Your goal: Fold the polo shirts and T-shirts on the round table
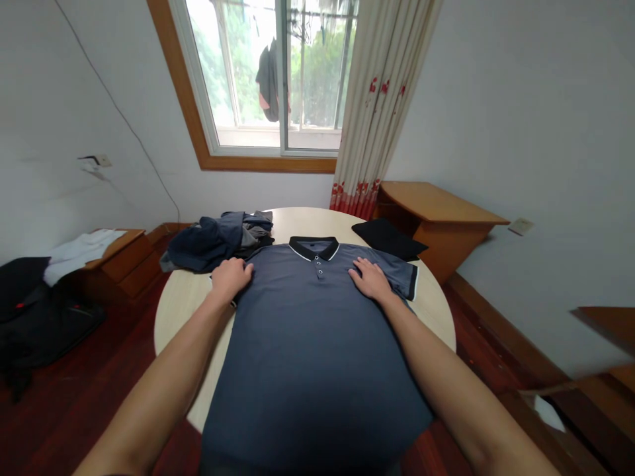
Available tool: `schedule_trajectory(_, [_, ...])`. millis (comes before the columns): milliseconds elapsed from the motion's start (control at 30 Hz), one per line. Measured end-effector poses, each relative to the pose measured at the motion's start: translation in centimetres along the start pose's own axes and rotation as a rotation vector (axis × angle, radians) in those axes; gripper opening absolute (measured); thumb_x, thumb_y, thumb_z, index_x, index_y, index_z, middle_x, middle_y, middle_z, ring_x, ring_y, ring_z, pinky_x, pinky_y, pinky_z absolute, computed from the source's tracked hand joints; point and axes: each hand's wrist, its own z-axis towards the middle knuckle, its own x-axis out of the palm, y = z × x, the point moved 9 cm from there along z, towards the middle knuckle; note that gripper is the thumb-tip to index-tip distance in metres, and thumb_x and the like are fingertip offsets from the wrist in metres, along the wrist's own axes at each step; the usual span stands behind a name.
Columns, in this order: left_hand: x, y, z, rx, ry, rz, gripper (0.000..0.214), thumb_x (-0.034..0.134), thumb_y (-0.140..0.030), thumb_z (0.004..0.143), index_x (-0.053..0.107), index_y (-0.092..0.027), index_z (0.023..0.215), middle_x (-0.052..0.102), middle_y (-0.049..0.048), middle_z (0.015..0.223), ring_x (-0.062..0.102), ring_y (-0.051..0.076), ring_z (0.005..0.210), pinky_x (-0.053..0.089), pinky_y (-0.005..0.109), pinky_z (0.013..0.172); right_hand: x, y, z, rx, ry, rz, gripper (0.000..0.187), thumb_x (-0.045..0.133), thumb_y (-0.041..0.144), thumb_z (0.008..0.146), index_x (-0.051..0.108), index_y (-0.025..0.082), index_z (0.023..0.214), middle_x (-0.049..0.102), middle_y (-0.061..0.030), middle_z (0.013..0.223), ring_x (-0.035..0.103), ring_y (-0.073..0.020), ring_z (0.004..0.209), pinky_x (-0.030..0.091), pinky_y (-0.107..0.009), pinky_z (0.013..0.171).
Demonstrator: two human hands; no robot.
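A dark grey polo shirt (317, 344) is spread front side up, its black collar (297, 249) with a white edge pointing away from me. My left hand (231, 277) rests on the shoulder and sleeve at the left, palm down, with the thumb out to the side; its fingertips are partly hidden. On the other shoulder lies my right hand (370, 277), flat with its fingers spread. The right sleeve (404, 277) extends beyond that hand, while the left one is mostly covered. The shirt's lower end hangs over the near table edge.
The round pale table (173, 317) holds a heap of dark clothes (213, 238) at its back left and a folded black cloth (389, 238) at its back right. A wooden desk (441, 201) stands behind to the right. A black bag (49, 330) lies on the left.
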Motion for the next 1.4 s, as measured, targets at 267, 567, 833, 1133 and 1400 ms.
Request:
schedule_trajectory(267, [0.9, 9.9, 0.6, -0.295, 0.097, -0.041, 0.037, 0.063, -0.054, 0.079, 0.077, -0.022, 0.090, 0.075, 0.0159, 0.108, 0.069, 0.034, 0.101, 0.055, 0.037, 0.076, 0.4, -0.6, 0.4, -0.015, -0.044, 0.047, 0.053, 0.042, 0.044, 0.102, 0.054, 0.015, 0.144, 0.044, -0.0128, 0.156, 0.036, -0.0262, 0.147, 0.024, -0.045, 0.122])
schedule_trajectory(567, [1.3, 10.8, 1.1, -0.300, 0.072, -0.235, 0.031, 0.056, -0.045, 0.086, 0.071, -0.019, 0.093, 0.075, 0.0146, 0.100, 0.071, 0.031, 0.097, 0.052, 0.034, 0.079, 0.0, -0.5, 0.3, -0.027, -0.069, 0.055, 0.053, 0.045, 0.044, 0.101, 0.056, 0.012, 0.142, 0.047, -0.0128, 0.154, 0.039, -0.0264, 0.145, 0.026, -0.042, 0.121])
schedule_trajectory(833, [-5.1, 5.8, 1.8, -0.265, -0.278, -0.471, 0.031, 0.056, -0.039, 0.088, 0.069, -0.015, 0.104, 0.075, 0.0119, 0.106, 0.068, 0.027, 0.103, 0.051, 0.033, 0.090, -0.2, -0.3, 0.2, -0.023, -0.063, 0.064, 0.052, 0.046, 0.044, 0.100, 0.057, 0.013, 0.141, 0.047, -0.0126, 0.154, 0.039, -0.0258, 0.145, 0.026, -0.042, 0.121])
schedule_trajectory(1133, [-2.4, -5.6, 3.2, 0.027, 0.148, -0.838, 0.044, 0.041, -0.047, 0.098, 0.068, -0.014, 0.110, 0.076, 0.0079, 0.091, 0.070, 0.017, 0.064, 0.055, 0.028, 0.066, -0.3, -0.2, 0.1, -0.023, -0.065, 0.056, 0.052, 0.046, 0.044, 0.100, 0.057, 0.014, 0.141, 0.047, -0.0119, 0.154, 0.039, -0.0258, 0.145, 0.026, -0.041, 0.121])
schedule_trajectory(1400, [2.3, -7.3, 3.0, 0.270, 0.046, -0.132, 0.045, 0.043, -0.041, 0.097, 0.068, -0.015, 0.124, 0.063, 0.0144, 0.138, 0.056, 0.028, 0.130, 0.041, 0.038, 0.111, -0.2, -0.4, 0.3, -0.023, -0.059, 0.061, 0.052, 0.046, 0.045, 0.100, 0.057, 0.016, 0.141, 0.047, -0.0121, 0.154, 0.039, -0.0265, 0.145, 0.026, -0.043, 0.121])
